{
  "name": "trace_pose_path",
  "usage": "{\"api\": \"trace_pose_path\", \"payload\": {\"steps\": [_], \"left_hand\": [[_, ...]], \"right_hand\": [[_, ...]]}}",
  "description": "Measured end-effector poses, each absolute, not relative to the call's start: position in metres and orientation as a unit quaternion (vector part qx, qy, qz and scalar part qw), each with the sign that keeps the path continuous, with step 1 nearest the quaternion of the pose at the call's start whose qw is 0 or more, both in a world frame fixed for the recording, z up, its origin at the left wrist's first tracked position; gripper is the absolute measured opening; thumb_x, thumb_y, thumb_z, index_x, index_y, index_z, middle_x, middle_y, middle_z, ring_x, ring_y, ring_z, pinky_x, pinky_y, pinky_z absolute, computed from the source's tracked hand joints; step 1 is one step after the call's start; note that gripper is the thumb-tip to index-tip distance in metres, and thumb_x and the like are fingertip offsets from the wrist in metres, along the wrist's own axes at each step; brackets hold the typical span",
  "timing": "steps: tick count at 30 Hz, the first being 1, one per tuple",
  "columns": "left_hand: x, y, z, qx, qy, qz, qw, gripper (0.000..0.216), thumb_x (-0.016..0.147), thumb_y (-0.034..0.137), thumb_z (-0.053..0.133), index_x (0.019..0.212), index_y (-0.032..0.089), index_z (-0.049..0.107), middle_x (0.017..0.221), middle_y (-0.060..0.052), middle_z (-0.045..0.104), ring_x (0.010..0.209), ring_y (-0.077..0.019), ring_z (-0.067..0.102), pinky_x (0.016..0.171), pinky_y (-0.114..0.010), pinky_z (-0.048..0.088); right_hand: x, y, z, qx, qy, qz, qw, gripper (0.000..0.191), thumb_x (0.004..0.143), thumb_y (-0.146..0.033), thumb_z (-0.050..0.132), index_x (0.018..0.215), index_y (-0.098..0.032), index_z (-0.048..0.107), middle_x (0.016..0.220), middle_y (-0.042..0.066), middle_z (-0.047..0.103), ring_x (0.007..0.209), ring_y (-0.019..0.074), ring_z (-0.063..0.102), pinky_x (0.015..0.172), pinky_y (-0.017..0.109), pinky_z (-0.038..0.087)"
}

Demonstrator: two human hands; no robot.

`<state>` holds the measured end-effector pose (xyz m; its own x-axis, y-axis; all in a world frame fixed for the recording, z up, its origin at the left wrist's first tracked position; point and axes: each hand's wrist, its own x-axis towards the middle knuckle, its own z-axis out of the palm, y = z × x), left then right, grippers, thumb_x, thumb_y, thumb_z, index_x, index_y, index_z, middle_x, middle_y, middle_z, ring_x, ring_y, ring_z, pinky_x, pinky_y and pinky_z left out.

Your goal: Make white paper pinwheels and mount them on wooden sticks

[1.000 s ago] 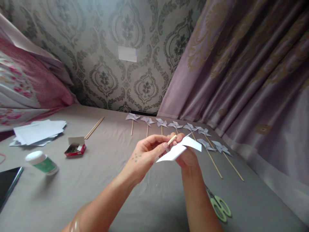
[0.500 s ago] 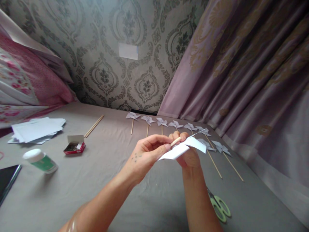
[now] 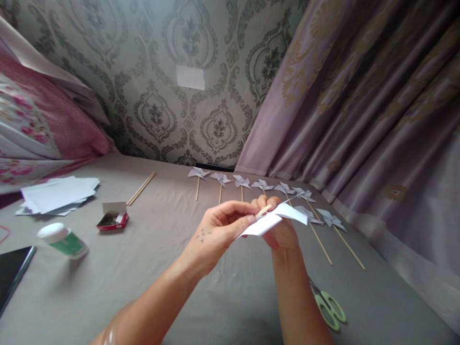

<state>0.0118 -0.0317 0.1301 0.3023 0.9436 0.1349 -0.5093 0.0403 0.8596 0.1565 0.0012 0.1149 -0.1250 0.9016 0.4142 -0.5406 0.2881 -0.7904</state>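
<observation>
Both hands meet above the table, around a white paper pinwheel (image 3: pixel 261 225) and a pale wooden stick (image 3: pixel 265 210). My left hand (image 3: pixel 223 223) pinches the stick near its end, thumb and forefinger closed, with a paper blade beside the thumb. My right hand (image 3: pixel 282 232) is closed at the pinwheel's far side; the paper hides part of its palm and fingers. How stick and paper are joined at the centre is not visible. Beyond the hands, several finished pinwheels (image 3: pixel 242 182) on sticks lie in a curved row.
Green-handled scissors (image 3: pixel 330 309) lie beside my right forearm. On the left are a paper stack (image 3: pixel 57 194), loose sticks (image 3: pixel 142 188), an open red box of small metal pieces (image 3: pixel 113 221), a tilted white-and-green bottle (image 3: pixel 63 240) and a dark flat device (image 3: pixel 14 273).
The hands keep almost the same grip, and the paper pinwheel has tilted slightly. The surroundings have shifted a little to the right in view.
</observation>
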Motion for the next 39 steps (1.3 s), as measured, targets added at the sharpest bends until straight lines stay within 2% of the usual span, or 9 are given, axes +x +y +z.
{"api": "trace_pose_path", "payload": {"steps": [8,14,20,25,31,35,37,39], "left_hand": [[0.012,-0.031,0.131,0.432,0.248,0.541,0.678,0.02,0.064,0.028,0.082,0.077,0.016,0.075,0.074,-0.003,0.068,0.064,-0.0097,0.054,0.06,-0.021,0.04],[0.008,-0.022,0.127,0.432,0.258,0.532,0.681,0.02,0.062,0.025,0.081,0.079,0.016,0.078,0.071,-0.005,0.069,0.061,-0.0101,0.053,0.059,-0.023,0.04],[0.004,-0.005,0.113,0.4,0.252,0.533,0.702,0.023,0.052,0.014,0.08,0.076,0.014,0.078,0.07,-0.005,0.069,0.063,-0.0114,0.055,0.06,-0.024,0.04],[0.005,0.011,0.09,0.374,0.242,0.542,0.713,0.023,0.052,0.018,0.082,0.073,0.014,0.075,0.065,-0.003,0.066,0.062,-0.0111,0.056,0.065,-0.025,0.042],[0.001,0.023,0.067,0.393,0.246,0.524,0.715,0.02,0.054,0.012,0.073,0.075,0.013,0.074,0.075,-0.004,0.067,0.075,-0.0125,0.058,0.083,-0.026,0.042],[-0.011,0.028,0.061,0.452,0.22,0.484,0.716,0.041,0.05,0.008,0.063,0.089,0.015,0.074,0.088,-0.005,0.07,0.092,-0.0182,0.059,0.095,-0.031,0.038],[-0.017,0.03,0.061,0.485,0.198,0.464,0.714,0.05,0.049,0.01,0.062,0.097,0.017,0.073,0.095,-0.006,0.07,0.1,-0.0222,0.058,0.097,-0.035,0.037],[-0.021,0.03,0.066,0.522,0.188,0.453,0.698,0.05,0.053,0.014,0.067,0.103,0.018,0.071,0.1,-0.006,0.07,0.104,-0.0241,0.057,0.097,-0.037,0.036]], "right_hand": [[0.157,0.001,0.116,-0.194,-0.493,0.562,0.635,0.025,0.055,-0.038,0.088,0.059,-0.027,0.066,0.062,-0.003,0.052,0.059,0.0122,0.047,0.056,0.026,0.041],[0.16,0.0,0.113,-0.236,-0.51,0.532,0.633,0.029,0.057,-0.037,0.087,0.082,-0.031,0.074,0.063,-0.004,0.059,0.061,0.014,0.051,0.056,0.027,0.041],[0.157,0.001,0.107,-0.311,-0.52,0.478,0.636,0.016,0.067,-0.031,0.081,0.081,-0.026,0.075,0.079,-0.001,0.071,0.073,0.0161,0.06,0.069,0.031,0.047],[0.15,0.007,0.102,-0.372,-0.517,0.437,0.635,0.02,0.066,-0.033,0.081,0.081,-0.022,0.075,0.084,0.002,0.075,0.078,0.0189,0.065,0.074,0.033,0.05],[0.15,0.016,0.092,-0.417,-0.537,0.424,0.598,0.027,0.067,-0.036,0.079,0.087,-0.018,0.074,0.087,0.005,0.076,0.078,0.0202,0.067,0.073,0.033,0.051],[0.153,0.018,0.09,-0.436,-0.541,0.406,0.594,0.03,0.066,-0.039,0.078,0.086,-0.016,0.073,0.085,0.006,0.075,0.076,0.0208,0.066,0.071,0.033,0.051],[0.154,0.017,0.092,-0.445,-0.551,0.39,0.588,0.03,0.066,-0.04,0.077,0.084,-0.016,0.073,0.081,0.006,0.074,0.074,0.0209,0.066,0.069,0.033,0.051],[0.153,0.014,0.095,-0.447,-0.568,0.375,0.58,0.03,0.067,-0.04,0.076,0.084,-0.015,0.072,0.082,0.007,0.074,0.073,0.0208,0.065,0.07,0.033,0.051]]}}
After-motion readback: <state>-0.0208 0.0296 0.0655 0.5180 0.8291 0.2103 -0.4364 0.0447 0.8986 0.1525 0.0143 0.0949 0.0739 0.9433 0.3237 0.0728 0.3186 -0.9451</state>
